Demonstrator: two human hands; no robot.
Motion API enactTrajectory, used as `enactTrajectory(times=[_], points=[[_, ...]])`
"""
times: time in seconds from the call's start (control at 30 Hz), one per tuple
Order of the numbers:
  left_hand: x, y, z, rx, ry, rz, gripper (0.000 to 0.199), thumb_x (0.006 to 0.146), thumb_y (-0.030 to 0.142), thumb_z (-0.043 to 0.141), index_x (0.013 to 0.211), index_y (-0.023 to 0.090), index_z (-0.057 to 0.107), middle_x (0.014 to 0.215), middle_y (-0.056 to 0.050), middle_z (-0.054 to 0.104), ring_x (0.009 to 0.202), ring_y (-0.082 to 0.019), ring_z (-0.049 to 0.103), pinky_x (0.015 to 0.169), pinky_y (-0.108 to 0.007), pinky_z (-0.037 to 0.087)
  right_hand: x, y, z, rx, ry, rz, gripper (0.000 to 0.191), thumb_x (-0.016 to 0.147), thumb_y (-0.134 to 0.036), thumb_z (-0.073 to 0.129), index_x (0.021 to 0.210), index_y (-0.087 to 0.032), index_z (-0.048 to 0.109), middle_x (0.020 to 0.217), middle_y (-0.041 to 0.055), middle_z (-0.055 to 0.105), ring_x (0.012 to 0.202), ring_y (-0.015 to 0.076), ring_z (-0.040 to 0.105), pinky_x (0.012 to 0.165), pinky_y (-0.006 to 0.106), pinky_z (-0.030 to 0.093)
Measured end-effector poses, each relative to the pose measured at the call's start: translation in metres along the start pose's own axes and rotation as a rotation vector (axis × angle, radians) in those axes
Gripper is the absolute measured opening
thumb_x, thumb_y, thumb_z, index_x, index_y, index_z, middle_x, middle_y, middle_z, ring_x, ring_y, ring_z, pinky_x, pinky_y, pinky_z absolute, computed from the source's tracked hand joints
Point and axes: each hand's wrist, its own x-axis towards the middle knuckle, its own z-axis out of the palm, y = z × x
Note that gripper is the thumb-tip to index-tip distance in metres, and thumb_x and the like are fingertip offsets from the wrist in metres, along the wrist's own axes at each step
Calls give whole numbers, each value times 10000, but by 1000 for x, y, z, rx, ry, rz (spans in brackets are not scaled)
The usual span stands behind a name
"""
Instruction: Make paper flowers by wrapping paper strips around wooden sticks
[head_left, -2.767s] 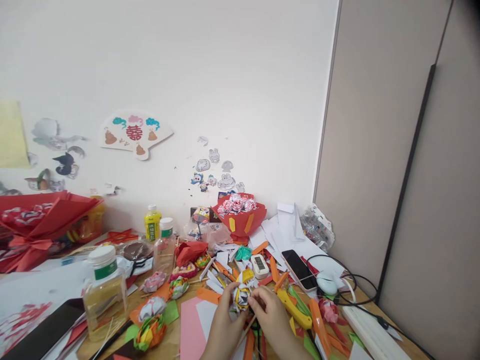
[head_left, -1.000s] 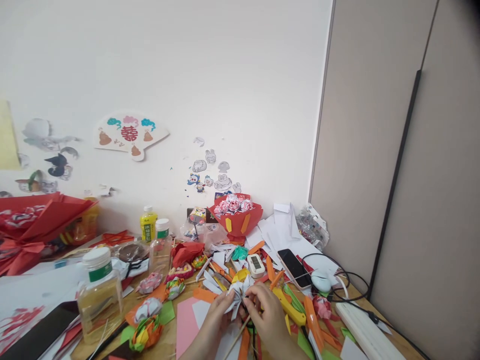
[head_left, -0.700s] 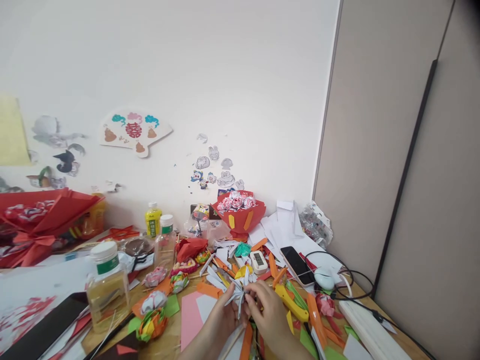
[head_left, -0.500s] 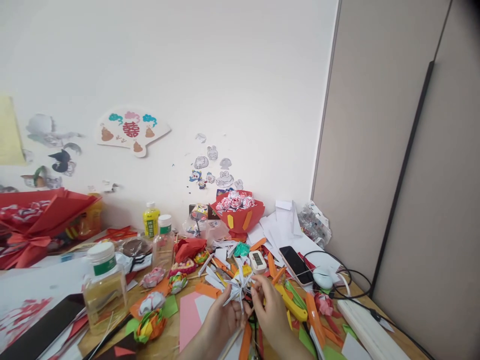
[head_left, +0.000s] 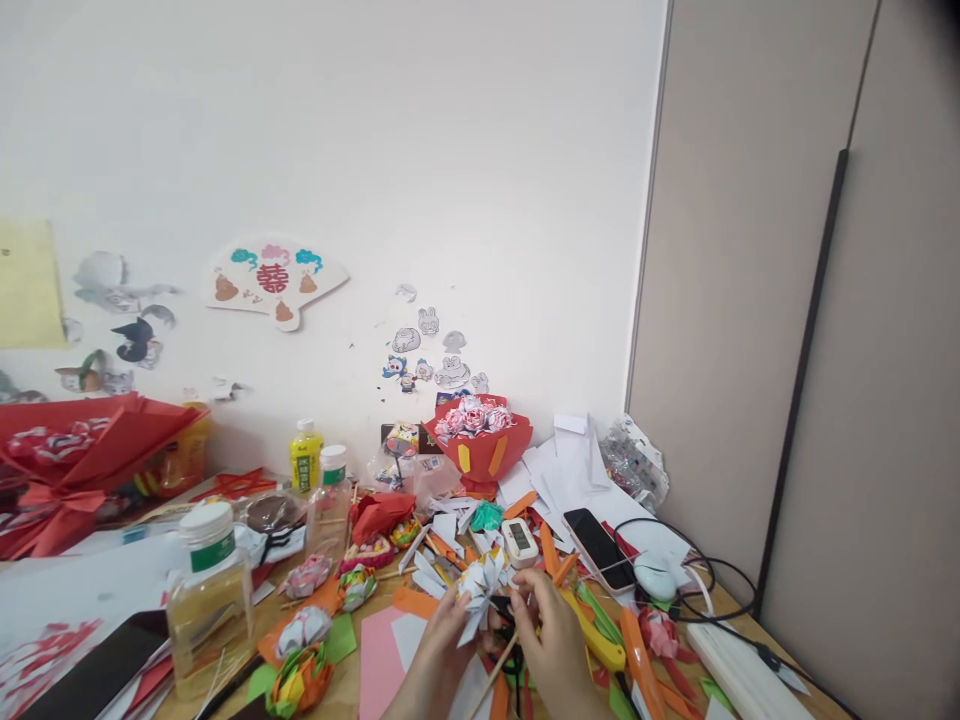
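Observation:
A white paper flower with folded, pointed petals and some yellow inside is held by my left hand, whose fingers are wrapped round its base. My right hand is close to the flower's right side, thumb and forefinger pinched together; what lies between them is too small to make out. Below the flower a thin wooden stick slants from the lower left up toward my right fingers. Whether it joins the flower is hidden. Right behind the hands stands a small white digital timer.
Left are clear jars, paper flowers and a large red bouquet. A smaller red bouquet stands by the wall. To the right lie a yellow cutter, a phone, a black cable and a white power strip.
The flower has tilted in my left hand, so its petals show more from the side and yellow appears. The right hand has shifted slightly right and down. The view has tipped up a little.

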Motion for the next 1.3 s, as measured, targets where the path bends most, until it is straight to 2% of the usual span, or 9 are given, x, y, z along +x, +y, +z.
enactTrajectory(times=[0.1, 0.2, 0.4, 0.57, 0.7, 0.8, 0.97, 1.13, 1.3], points=[[5, -1, -3, 263, 176, 85, 491, 574, 417, 741, 994, 218, 583, 965, -52, 680, 918, -239, 601, 812, -328, 445, 2, 1, -1, 54, 2, 26, 215, 854, -364, 438, 905, -216, 585, 842, 55, 647, 728, 192, 613, 640, 265, 467], [10, -1, -7, 457, 197, 168, 576, 522, 435, 750, 1013, 196, 566, 979, -91, 679, 944, -286, 598, 837, -379, 449, 3, 9, 3, 130, -30, 92, 220, 834, -390, 474, 884, -215, 597, 849, 51, 649, 739, 195, 616, 650, 268, 473], [6, -8, -10, 794, 268, 271, 548, 567, 252, 719, 1091, 207, 565, 1200, -102, 578, 1167, -306, 452, 1000, -411, 315, 7, 30, 15, 370, -47, 290, 279, 769, -445, 544, 816, -173, 584, 781, 64, 647, 704, 207, 614, 645, 291, 484], [0, -13, -4, 776, 227, 258, 539, 603, 259, 698, 1120, 217, 549, 1191, -90, 582, 1161, -289, 456, 1000, -389, 315, 13, 36, 15, 516, -1, 378, 342, 735, -490, 552, 799, -155, 579, 778, 74, 642, 752, 217, 616, 693, 306, 486], [-1, -3, 3, 637, 174, 201, 373, 685, 407, 624, 989, 199, 571, 987, -82, 670, 988, -265, 573, 877, -354, 420, 13, 38, 15, 532, 5, 398, 293, 722, -445, 563, 777, -158, 581, 761, 66, 635, 727, 211, 606, 684, 307, 482], [1, 4, 4, 497, 234, 198, 351, 684, 503, 597, 876, 212, 555, 823, -38, 686, 848, -238, 617, 791, -331, 456, 12, 37, 15, 556, -15, 384, 253, 730, -407, 552, 781, -162, 583, 758, 59, 627, 718, 203, 601, 673, 302, 481], [10, 0, -8, 365, 297, 114, 452, 603, 555, 644, 861, 195, 558, 647, -5, 651, 684, -200, 613, 706, -311, 468, 11, 34, 14, 583, -66, 411, 265, 725, -409, 562, 810, -160, 590, 794, 59, 625, 731, 201, 598, 658, 296, 482], [14, -4, -19, 350, 209, 65, 414, 622, 539, 606, 806, 169, 633, 631, -7, 619, 687, -189, 593, 720, -306, 463, 11, 34, 13, 579, -93, 441, 336, 701, -475, 594, 822, -162, 593, 808, 62, 622, 757, 211, 596, 667, 302, 487], [11, -2, -15, 470, 254, 108, 430, 618, 528, 606, 868, 183, 660, 900, -52, 665, 832, -230, 590, 760, -320, 461, 11, 26, 11, 610, -151, 433, 397, 672, -522, 626, 834, -161, 597, 826, 75, 628, 769, 226, 601, 674, 320, 490]])
